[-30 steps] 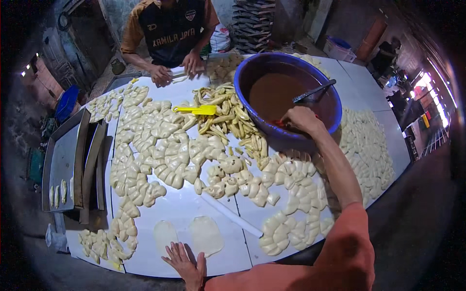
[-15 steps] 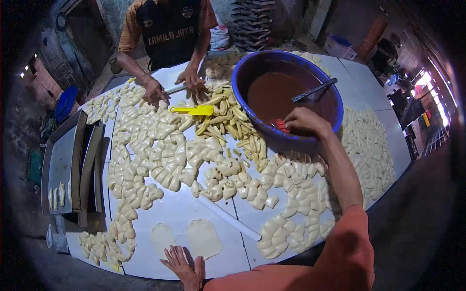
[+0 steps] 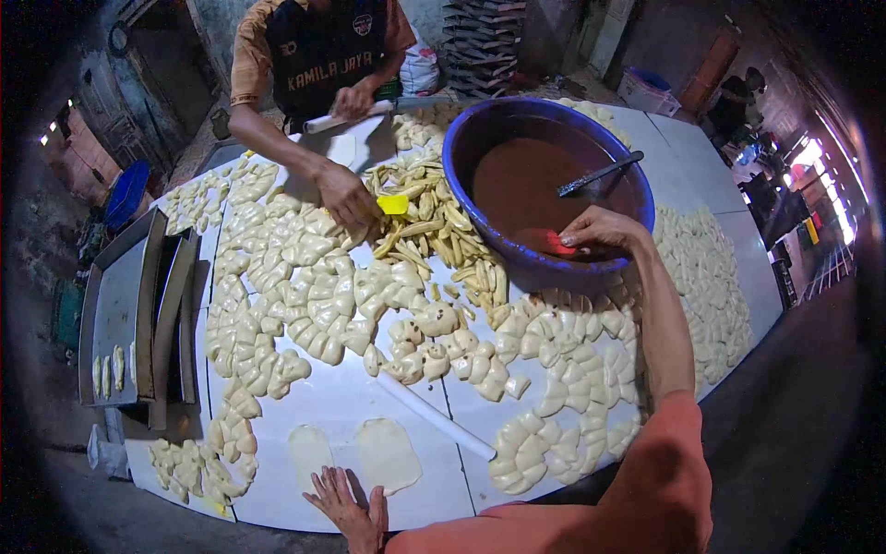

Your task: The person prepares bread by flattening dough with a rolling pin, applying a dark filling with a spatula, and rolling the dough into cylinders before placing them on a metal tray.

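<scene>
My right hand is closed on a red scraper, dipped at the near inner side of a big blue basin. Smooth brown filling lies in this basin, and a dark-handled utensil leans across it on the right. At the near edge of the table, my left hand rests flat with fingers spread. Just beyond its fingertips lie two flattened dough sheets, a narrow one and a wider one. A white rolling pin lies to their right.
Many dough pieces cover the white table. Peeled banana pieces are heaped beside the basin. Across the table, a co-worker holds another rolling pin and reaches to a yellow scraper. Metal trays stand at left.
My right hand has shifted slightly right and the red scraper has tilted in the filling. The co-worker's one hand moved to the yellow scraper, while their rolling pin moved back. My left hand stays put.
</scene>
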Demonstrator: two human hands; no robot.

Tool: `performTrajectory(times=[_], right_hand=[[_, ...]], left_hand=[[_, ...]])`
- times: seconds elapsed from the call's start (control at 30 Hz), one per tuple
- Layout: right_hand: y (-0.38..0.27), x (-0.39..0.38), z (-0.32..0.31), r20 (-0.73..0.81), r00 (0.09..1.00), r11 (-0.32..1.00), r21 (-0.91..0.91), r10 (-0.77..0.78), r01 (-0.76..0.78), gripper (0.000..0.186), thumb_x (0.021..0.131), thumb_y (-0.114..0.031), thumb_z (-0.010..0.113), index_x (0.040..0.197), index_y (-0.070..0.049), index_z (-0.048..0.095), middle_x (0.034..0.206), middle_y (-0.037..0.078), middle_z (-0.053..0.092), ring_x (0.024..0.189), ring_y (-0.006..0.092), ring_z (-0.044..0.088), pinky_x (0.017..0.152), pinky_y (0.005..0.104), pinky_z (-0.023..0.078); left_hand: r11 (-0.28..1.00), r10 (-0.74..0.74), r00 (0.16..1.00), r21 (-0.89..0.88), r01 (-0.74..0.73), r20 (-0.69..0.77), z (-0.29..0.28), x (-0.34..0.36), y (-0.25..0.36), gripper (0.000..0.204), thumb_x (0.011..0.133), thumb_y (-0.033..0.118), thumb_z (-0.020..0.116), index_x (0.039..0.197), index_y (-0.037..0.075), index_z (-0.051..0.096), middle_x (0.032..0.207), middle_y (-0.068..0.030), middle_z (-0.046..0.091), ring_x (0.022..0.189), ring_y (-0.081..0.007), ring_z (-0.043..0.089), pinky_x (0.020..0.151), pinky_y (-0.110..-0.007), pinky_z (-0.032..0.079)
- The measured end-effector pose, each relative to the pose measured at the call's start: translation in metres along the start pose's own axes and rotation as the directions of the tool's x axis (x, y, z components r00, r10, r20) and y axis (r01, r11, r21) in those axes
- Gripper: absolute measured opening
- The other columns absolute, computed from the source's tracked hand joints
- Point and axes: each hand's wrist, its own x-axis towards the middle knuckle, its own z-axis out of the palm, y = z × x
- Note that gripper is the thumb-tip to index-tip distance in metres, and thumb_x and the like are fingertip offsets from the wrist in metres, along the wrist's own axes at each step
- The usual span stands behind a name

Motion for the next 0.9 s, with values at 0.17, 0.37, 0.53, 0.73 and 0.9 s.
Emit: performTrajectory(times=[0.17, 0.37, 0.53, 0.73, 0.9], right_hand=[[0.002, -0.002, -0.002, -0.005, 0.997, 0.997, 0.018, 0.081, -0.081, 0.031, 0.092, -0.038, 0.078, 0.102, -0.008, 0.080, 0.071, -0.005, 0.066, 0.058, 0.0041, 0.051, 0.052, 0.0259, 0.038], [-0.009, -0.009, -0.005, 0.029, 0.997, 0.996, 0.039, 0.078, -0.079, 0.034, 0.092, -0.038, 0.079, 0.106, -0.007, 0.080, 0.072, -0.002, 0.068, 0.057, 0.0047, 0.054, 0.051, 0.0255, 0.041], [-0.020, -0.017, -0.002, -0.001, 0.995, 0.993, 0.073, 0.096, -0.096, 0.036, 0.090, -0.037, 0.081, 0.106, -0.005, 0.080, 0.076, -0.002, 0.069, 0.060, 0.0055, 0.056, 0.051, 0.0259, 0.043], [-0.019, -0.017, -0.002, 0.015, 0.996, 0.994, 0.050, 0.094, -0.094, 0.035, 0.090, -0.035, 0.080, 0.107, -0.004, 0.079, 0.076, -0.001, 0.069, 0.063, 0.0059, 0.057, 0.053, 0.0255, 0.044], [-0.038, -0.032, 0.002, -0.008, 0.998, 0.997, 0.048, 0.067, -0.066, 0.035, 0.090, -0.034, 0.081, 0.107, -0.003, 0.079, 0.073, 0.000, 0.067, 0.058, 0.0064, 0.056, 0.049, 0.0265, 0.042]], left_hand=[[1.000, -0.002, 1.000, -0.019, 0.002, -0.010, -0.001, 0.000, 0.001, 0.080, 0.090, 0.040, 0.071, 0.150, -0.003, 0.039, 0.159, -0.0296, 0.034, 0.152, -0.0518, 0.018, 0.119, -0.073, -0.001], [1.000, -0.007, 1.000, -0.025, 0.007, 0.000, -0.003, 0.001, 0.004, 0.081, 0.089, 0.040, 0.071, 0.151, -0.002, 0.039, 0.158, -0.0298, 0.035, 0.151, -0.0522, 0.020, 0.118, -0.073, 0.000], [0.999, -0.026, 0.999, -0.021, 0.026, -0.031, 0.007, -0.003, -0.005, 0.081, 0.089, 0.047, 0.073, 0.148, -0.001, 0.044, 0.159, -0.0263, 0.037, 0.152, -0.0493, 0.022, 0.118, -0.074, 0.002], [0.998, -0.047, 0.999, -0.046, 0.046, -0.002, -0.006, 0.002, 0.007, 0.076, 0.088, 0.037, 0.071, 0.147, -0.003, 0.042, 0.155, -0.0311, 0.038, 0.150, -0.0519, 0.023, 0.120, -0.071, 0.001], [0.998, -0.029, 1.000, -0.058, 0.029, -0.008, 0.004, 0.001, -0.001, 0.076, 0.088, 0.035, 0.072, 0.147, -0.003, 0.043, 0.157, -0.0297, 0.038, 0.151, -0.0505, 0.022, 0.120, -0.071, 0.001]])
